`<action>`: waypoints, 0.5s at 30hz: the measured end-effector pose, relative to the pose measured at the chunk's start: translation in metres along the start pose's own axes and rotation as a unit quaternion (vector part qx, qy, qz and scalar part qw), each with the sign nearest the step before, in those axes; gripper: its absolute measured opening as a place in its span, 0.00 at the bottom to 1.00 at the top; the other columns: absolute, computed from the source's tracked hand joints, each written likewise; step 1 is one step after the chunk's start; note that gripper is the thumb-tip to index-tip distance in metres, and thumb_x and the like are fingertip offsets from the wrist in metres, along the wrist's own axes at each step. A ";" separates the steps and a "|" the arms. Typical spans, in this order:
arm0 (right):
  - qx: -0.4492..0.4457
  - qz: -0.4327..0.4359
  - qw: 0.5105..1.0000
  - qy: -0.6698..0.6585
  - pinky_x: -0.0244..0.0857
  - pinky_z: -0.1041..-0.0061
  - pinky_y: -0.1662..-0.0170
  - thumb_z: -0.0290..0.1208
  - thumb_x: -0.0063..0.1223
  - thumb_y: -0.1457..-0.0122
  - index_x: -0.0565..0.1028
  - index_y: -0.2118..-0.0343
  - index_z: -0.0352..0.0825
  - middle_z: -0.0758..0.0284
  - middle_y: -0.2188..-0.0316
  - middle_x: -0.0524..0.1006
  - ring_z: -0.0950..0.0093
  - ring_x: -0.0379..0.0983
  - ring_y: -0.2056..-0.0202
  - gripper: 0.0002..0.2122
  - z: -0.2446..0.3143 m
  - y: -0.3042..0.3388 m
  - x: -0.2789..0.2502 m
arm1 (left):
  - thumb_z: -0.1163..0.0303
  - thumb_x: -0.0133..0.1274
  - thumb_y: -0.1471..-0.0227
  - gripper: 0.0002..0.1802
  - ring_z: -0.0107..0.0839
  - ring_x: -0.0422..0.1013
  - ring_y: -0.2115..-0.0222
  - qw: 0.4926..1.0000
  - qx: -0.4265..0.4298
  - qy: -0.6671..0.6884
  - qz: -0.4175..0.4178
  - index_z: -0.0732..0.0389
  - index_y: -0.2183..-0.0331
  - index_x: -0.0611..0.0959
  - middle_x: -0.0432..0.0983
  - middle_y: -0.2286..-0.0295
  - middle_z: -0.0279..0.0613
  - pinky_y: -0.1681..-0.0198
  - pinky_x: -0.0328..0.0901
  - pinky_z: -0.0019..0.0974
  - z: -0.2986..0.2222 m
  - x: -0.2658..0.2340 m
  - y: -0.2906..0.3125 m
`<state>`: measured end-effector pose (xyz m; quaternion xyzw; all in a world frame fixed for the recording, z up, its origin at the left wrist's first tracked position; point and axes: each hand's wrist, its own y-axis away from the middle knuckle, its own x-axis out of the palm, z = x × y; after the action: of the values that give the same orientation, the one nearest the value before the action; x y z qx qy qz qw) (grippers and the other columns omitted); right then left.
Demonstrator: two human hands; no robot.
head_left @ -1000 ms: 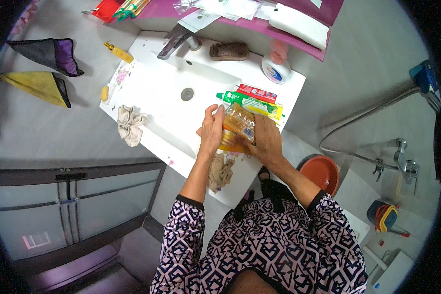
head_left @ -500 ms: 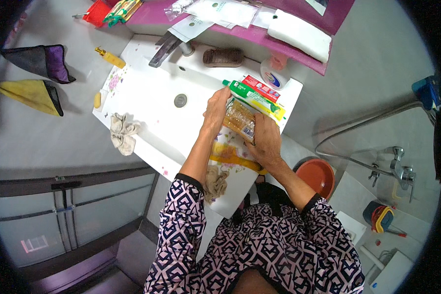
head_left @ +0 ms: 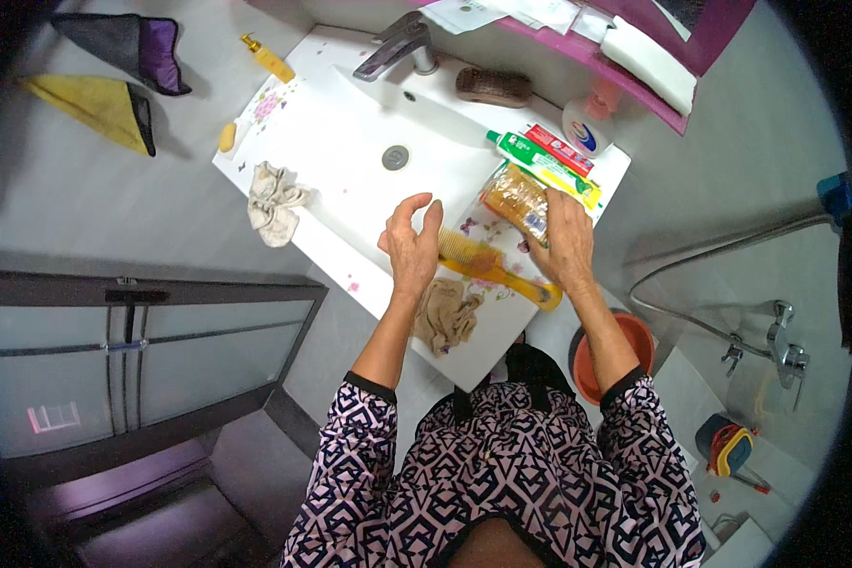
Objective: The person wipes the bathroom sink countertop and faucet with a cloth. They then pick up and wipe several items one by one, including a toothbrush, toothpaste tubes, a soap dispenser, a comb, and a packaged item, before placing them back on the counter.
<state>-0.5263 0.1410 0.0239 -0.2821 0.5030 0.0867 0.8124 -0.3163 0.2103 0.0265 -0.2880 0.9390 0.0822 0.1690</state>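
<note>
My right hand (head_left: pixel 566 241) grips the lower right end of a golden-brown pack in clear plastic wrap (head_left: pixel 519 199), which sits on the sink's right side. My left hand (head_left: pixel 411 248) is over the basin's front edge, its thumb and fingers apart with nothing between them. Between my hands lies a yellow comb (head_left: pixel 473 256), its handle toward my right wrist. A crumpled beige sock or cloth (head_left: pixel 447 317) rests below it. Just beyond the pack are a green and yellow toothpaste tube (head_left: pixel 540 161) and a red box (head_left: pixel 560 149).
The white basin (head_left: pixel 350 180) has a faucet (head_left: pixel 398 52) at the back. On its rim are a brown brush (head_left: pixel 494 87), a pump bottle (head_left: pixel 592 118), a yellow bottle (head_left: pixel 270 59), yellow soap (head_left: pixel 227 138) and a pale cloth (head_left: pixel 276 204). An orange bucket (head_left: pixel 634 333) stands below.
My left hand has let go of the plastic-wrapped pack and moved down, away from it. My right hand still holds the pack. The view has shifted, so the sink appears higher and farther right.
</note>
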 end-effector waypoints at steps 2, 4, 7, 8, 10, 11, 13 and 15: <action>0.003 0.028 0.999 -0.017 0.57 0.63 0.52 0.29 0.66 0.61 0.62 0.48 0.32 0.56 0.55 0.68 0.60 0.64 0.53 0.34 -0.012 -0.005 0.006 | 0.55 0.52 0.48 0.20 0.38 0.60 0.51 1.000 0.001 -0.010 -0.010 0.59 0.59 0.79 0.74 0.58 0.42 0.44 0.45 0.41 0.006 -0.012 0.008; 0.004 0.061 0.998 -0.031 0.57 0.63 0.51 0.31 0.63 0.57 0.61 0.47 0.32 0.55 0.54 0.68 0.59 0.64 0.53 0.33 -0.020 -0.008 0.006 | 0.56 0.52 0.48 0.19 0.38 0.61 0.51 0.999 -0.017 -0.031 -0.019 0.58 0.59 0.80 0.74 0.58 0.42 0.44 0.45 0.41 0.019 -0.020 0.014; -0.002 0.065 0.997 -0.045 0.57 0.63 0.50 0.30 0.66 0.59 0.62 0.46 0.35 0.56 0.53 0.67 0.61 0.63 0.51 0.35 -0.034 -0.008 0.017 | 0.58 0.54 0.49 0.18 0.38 0.65 0.56 0.997 -0.006 -0.068 -0.048 0.59 0.61 0.80 0.75 0.61 0.43 0.48 0.52 0.41 0.036 -0.027 0.019; -0.018 0.060 0.997 -0.048 0.57 0.63 0.50 0.30 0.66 0.59 0.62 0.46 0.35 0.56 0.52 0.67 0.61 0.63 0.51 0.35 -0.038 -0.009 0.018 | 0.59 0.55 0.50 0.18 0.38 0.69 0.59 0.995 0.010 -0.080 -0.065 0.61 0.61 0.80 0.77 0.63 0.45 0.50 0.58 0.41 0.038 -0.028 0.020; -0.043 0.050 0.996 -0.054 0.56 0.63 0.49 0.31 0.66 0.59 0.62 0.46 0.36 0.56 0.52 0.67 0.61 0.63 0.51 0.35 -0.046 -0.010 0.018 | 0.60 0.55 0.50 0.17 0.38 0.70 0.60 0.994 0.023 -0.085 -0.070 0.61 0.61 0.80 0.77 0.64 0.44 0.51 0.58 0.41 0.047 -0.030 0.020; -0.057 0.044 0.995 -0.065 0.56 0.63 0.49 0.31 0.65 0.58 0.62 0.46 0.35 0.56 0.52 0.68 0.61 0.63 0.50 0.34 -0.049 -0.010 0.018 | 0.60 0.55 0.50 0.16 0.38 0.67 0.58 0.995 0.020 -0.079 -0.059 0.59 0.61 0.80 0.76 0.62 0.42 0.48 0.53 0.42 0.052 -0.032 0.018; -0.068 0.044 0.994 -0.079 0.57 0.63 0.49 0.31 0.64 0.58 0.63 0.46 0.35 0.56 0.52 0.68 0.61 0.64 0.50 0.33 -0.055 -0.014 0.018 | 0.60 0.55 0.49 0.15 0.39 0.64 0.56 0.995 0.023 -0.083 -0.054 0.57 0.61 0.80 0.74 0.61 0.40 0.46 0.48 0.43 0.060 -0.033 0.016; -0.049 0.065 0.991 -0.105 0.56 0.62 0.45 0.31 0.64 0.58 0.63 0.46 0.35 0.55 0.51 0.68 0.61 0.63 0.48 0.34 -0.060 -0.009 0.022 | 0.60 0.55 0.50 0.15 0.39 0.65 0.56 0.992 0.035 -0.105 -0.064 0.58 0.61 0.79 0.75 0.61 0.40 0.46 0.48 0.43 0.064 -0.033 0.017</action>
<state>-0.5577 0.0980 -0.0123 -0.2779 0.4276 0.1928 0.8383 -0.2832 0.2578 -0.0202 -0.3316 0.8980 0.0678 0.2812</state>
